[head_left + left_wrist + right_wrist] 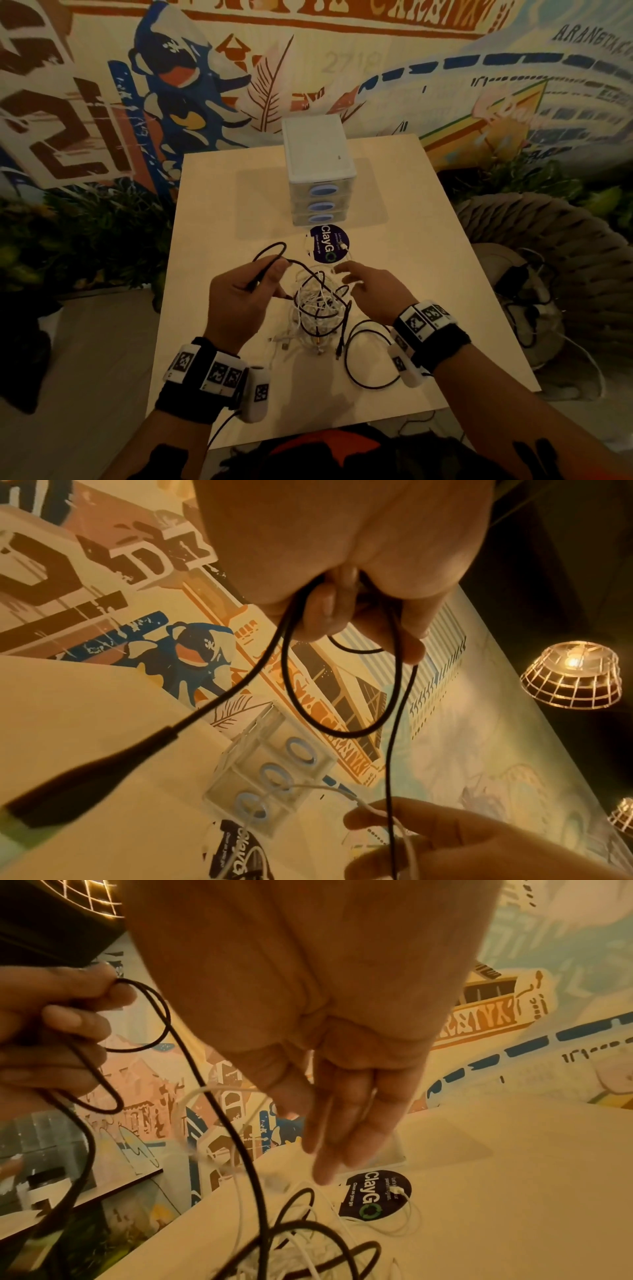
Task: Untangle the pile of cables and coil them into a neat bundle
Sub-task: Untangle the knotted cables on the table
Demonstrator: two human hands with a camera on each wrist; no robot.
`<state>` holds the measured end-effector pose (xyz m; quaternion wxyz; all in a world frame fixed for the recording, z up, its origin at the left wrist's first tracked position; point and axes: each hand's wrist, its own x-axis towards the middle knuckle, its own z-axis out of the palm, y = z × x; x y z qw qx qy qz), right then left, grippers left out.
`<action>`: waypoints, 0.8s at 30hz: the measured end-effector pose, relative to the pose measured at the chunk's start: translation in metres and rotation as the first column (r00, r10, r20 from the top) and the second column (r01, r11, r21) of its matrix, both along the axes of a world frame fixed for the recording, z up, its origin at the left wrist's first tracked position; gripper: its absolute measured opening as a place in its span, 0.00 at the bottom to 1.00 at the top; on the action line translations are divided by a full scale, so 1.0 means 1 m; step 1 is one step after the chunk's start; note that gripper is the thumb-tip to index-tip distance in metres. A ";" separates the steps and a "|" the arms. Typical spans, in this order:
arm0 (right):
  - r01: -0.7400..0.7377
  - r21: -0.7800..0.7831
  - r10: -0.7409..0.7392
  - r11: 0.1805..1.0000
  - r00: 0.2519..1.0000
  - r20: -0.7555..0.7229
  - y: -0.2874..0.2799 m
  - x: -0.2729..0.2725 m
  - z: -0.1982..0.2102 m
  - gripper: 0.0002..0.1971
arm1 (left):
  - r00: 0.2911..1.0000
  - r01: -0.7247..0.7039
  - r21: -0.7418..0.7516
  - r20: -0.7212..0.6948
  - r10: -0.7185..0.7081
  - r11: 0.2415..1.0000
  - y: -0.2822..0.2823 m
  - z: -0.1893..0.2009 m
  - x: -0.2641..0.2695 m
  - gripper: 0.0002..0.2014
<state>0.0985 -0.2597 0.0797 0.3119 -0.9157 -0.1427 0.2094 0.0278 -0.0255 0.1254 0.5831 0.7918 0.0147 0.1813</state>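
A tangle of black and white cables point(317, 305) lies on the pale table point(428, 240) in front of me. My left hand point(239, 294) is raised over its left side and grips a black cable point(291, 653), holding a small loop of it; the strand runs down into the tangle point(291, 1245). My right hand point(373, 291) hovers over the right of the tangle with straight fingers point(342, 1123) and holds nothing. A thin white cable point(219, 1091) arches up beside those fingers. A black loop point(363, 359) lies near my right wrist.
A small white drawer unit point(318, 171) with three blue handles stands at the far middle of the table. A dark round sticker point(329, 244) lies before it with a white plug end on it. A woven seat point(548, 246) stands right of the table.
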 end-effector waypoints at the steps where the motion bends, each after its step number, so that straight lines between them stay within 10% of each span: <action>1: -0.060 0.042 0.059 0.997 0.998 0.020 0.000 -0.003 0.001 0.25 | 1.000 -0.005 -0.014 -0.010 0.005 1.000 0.000 0.001 0.000 0.06; 12: 0.082 0.378 -0.032 0.922 0.990 -0.137 0.005 -0.009 0.001 0.12 | 0.986 0.149 0.006 -0.078 -0.148 0.989 -0.004 0.005 -0.003 0.07; 18: 0.603 0.492 -0.285 0.628 0.767 -0.575 0.006 -0.002 0.008 0.09 | 0.954 0.268 -0.055 -0.124 -0.273 0.962 0.010 0.001 -0.011 0.06; 24: 0.224 0.097 -0.202 0.970 0.960 -0.193 0.013 -0.001 -0.002 0.15 | 0.967 0.190 -0.220 -0.129 -0.222 0.957 0.009 0.007 -0.016 0.07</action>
